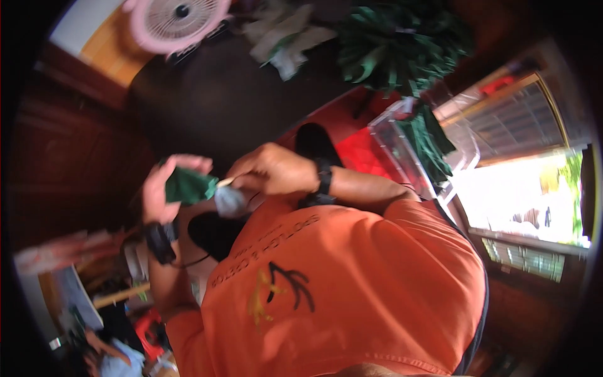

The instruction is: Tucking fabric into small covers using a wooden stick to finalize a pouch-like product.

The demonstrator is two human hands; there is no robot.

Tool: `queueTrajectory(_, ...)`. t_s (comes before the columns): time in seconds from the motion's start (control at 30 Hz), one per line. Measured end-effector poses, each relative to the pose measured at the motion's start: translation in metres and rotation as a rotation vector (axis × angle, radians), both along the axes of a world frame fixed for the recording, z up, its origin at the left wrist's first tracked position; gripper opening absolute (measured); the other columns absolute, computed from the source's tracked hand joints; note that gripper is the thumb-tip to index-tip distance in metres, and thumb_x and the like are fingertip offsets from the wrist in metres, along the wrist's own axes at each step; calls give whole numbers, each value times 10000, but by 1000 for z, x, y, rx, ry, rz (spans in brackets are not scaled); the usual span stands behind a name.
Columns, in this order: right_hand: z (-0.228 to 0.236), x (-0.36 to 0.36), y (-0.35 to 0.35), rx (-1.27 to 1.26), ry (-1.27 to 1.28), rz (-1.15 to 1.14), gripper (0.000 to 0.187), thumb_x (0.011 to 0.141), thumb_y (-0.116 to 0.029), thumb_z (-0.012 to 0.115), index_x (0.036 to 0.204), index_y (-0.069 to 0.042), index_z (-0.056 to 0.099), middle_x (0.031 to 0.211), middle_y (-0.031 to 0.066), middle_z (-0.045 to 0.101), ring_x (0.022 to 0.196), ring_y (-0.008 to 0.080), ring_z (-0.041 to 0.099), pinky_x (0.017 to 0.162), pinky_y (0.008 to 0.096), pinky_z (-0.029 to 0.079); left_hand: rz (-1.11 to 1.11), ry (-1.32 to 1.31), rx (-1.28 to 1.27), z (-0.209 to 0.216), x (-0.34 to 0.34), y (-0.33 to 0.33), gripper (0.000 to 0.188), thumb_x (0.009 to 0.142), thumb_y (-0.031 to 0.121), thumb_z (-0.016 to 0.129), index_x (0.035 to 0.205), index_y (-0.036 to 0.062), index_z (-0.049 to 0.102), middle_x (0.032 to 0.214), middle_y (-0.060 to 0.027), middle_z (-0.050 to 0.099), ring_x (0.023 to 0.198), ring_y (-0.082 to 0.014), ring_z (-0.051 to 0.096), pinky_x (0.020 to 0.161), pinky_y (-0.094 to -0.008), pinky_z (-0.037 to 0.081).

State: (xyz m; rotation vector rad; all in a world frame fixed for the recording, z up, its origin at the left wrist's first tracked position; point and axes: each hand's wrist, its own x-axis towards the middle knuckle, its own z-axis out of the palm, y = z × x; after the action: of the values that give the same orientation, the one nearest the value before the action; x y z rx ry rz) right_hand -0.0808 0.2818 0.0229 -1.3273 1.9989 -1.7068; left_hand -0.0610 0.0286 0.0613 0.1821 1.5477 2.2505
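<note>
My left hand [157, 191] is curled round a small dark green cloth pouch [187, 186], with its gathered, frilled edge toward my right hand. My right hand [274, 173] is closed in a pinch just beside that edge. A small pale tip [224, 182] shows at the pinching fingers; its kind is too blurred to tell. Below the fingertips hangs a thin grey-blue piece [230, 202], perhaps sheer fabric, close to the pouch. Black bands circle both my wrists. Both hands are above my lap, near the edge of a dark table [207, 107].
On the table lie a pink fan [181, 19], crumpled pale bags [282, 38] and a large heap of green cloth pieces [402, 47]. To the right, a see-through plastic bin [392, 135] holds more green cloth [427, 147]. Another person [116, 358] is at the lower left.
</note>
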Motion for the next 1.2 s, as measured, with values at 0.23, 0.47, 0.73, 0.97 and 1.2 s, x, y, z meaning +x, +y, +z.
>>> queueTrajectory(0.23, -5, 8, -5, -96, -597, 69, 209, 909, -130, 572, 1059, -1, 639, 727, -23, 566, 558, 23, 413, 496, 195, 338, -173, 171, 807, -16, -22, 36, 311, 930, 250, 420, 1084, 18, 557, 802, -75, 554, 926, -272, 516, 833, -371, 413)
queueTrajectory(0.47, -20, 9, -4, 50, -406, -115, 187, 934, -153, 539, 969, 3, 636, 693, -50, 503, 611, 32, 380, 551, 185, 335, 107, 67, 906, -32, -14, 39, 435, 911, 404, 415, 949, 2, 577, 654, -25, 421, 659, -174, 397, 603, -291, 347)
queueTrajectory(0.73, -8, 14, -7, 27, -227, -114, 158, 914, -114, 555, 950, 21, 630, 813, 68, 634, 707, 95, 531, 668, 252, 454, 184, -45, 788, -31, -10, 40, 464, 928, 409, 338, 793, 19, 549, 551, -7, 385, 558, -160, 394, 521, -277, 348)
queueTrajectory(0.97, -17, 14, -3, 6, -160, -9, 148, 905, -108, 570, 949, 20, 630, 809, 77, 638, 701, 117, 549, 659, 250, 458, -32, 76, 798, -36, -17, 44, 516, 946, 441, 304, 732, 29, 530, 486, 13, 350, 467, -135, 371, 442, -263, 323)
queueTrajectory(1.2, 1, 2, -3, 24, -12, -146, 140, 868, -72, 605, 963, 22, 647, 815, 104, 662, 688, 135, 601, 629, 249, 471, -78, 81, 702, -23, -38, 35, 474, 942, 423, 321, 707, 43, 480, 486, 19, 347, 459, -123, 356, 447, -259, 311)
